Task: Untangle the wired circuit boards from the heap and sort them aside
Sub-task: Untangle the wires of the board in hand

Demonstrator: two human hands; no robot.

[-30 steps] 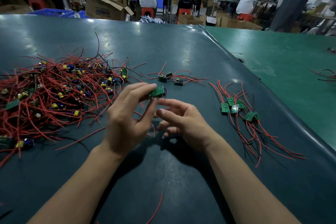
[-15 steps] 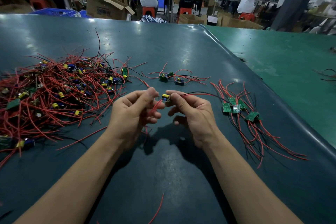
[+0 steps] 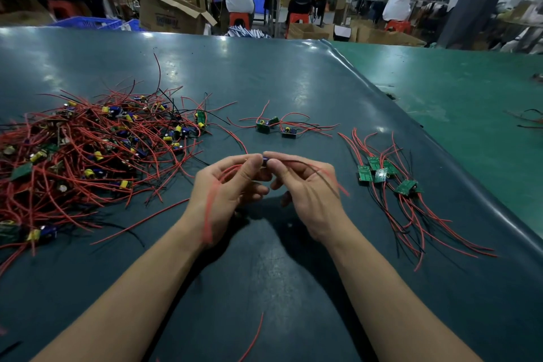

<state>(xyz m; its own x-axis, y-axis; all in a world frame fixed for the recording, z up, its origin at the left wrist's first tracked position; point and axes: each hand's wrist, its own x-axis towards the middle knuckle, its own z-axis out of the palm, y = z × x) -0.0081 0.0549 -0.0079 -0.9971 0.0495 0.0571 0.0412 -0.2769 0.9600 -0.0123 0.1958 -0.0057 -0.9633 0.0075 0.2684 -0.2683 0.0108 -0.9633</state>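
Red-wired board [image 3: 265,161]: pinched between both hands, right of the heap [image 3: 88,156].
Left hand [image 3: 226,194]: grips its red wires.
Right hand [image 3: 305,188]: pinches it too.
Sorted boards [image 3: 382,172]: farther right on the surface [image 3: 264,76].

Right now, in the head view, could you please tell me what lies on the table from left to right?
Tangled heap → left hand → right hand → sorted boards, with both hands pinching one wired board between them.
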